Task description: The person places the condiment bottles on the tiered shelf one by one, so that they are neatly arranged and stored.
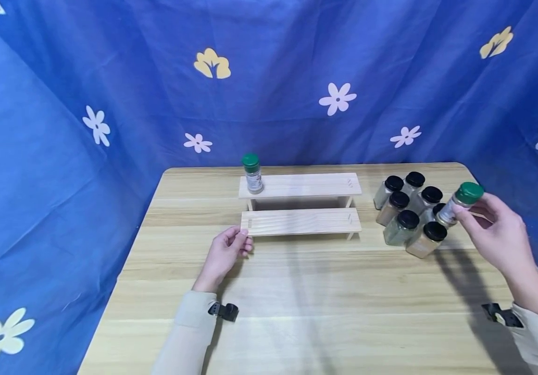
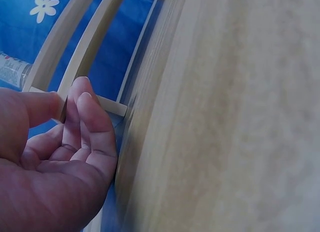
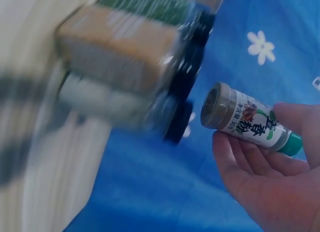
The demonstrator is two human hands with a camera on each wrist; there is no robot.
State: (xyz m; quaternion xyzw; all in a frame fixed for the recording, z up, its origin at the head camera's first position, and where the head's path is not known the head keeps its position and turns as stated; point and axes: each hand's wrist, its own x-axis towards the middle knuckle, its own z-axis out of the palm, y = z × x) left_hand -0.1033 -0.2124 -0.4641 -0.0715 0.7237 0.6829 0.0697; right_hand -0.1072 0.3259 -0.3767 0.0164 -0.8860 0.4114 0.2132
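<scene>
Green caps — black lids — blue cloth, white-flowered.

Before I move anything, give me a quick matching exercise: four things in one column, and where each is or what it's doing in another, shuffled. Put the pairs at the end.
Things
1. Left hand
2. Back shelf
3. Right hand
4. Black-lidded jars

Places and states
A. Holding a green-lidded jar off the table
B. Bunched on the table, right of the shelves
C. Pinching the left end of the front shelf
D. Bearing a second green-lidded jar at its left end

Pairs: 1-C, 2-D, 3-A, 4-B
</scene>
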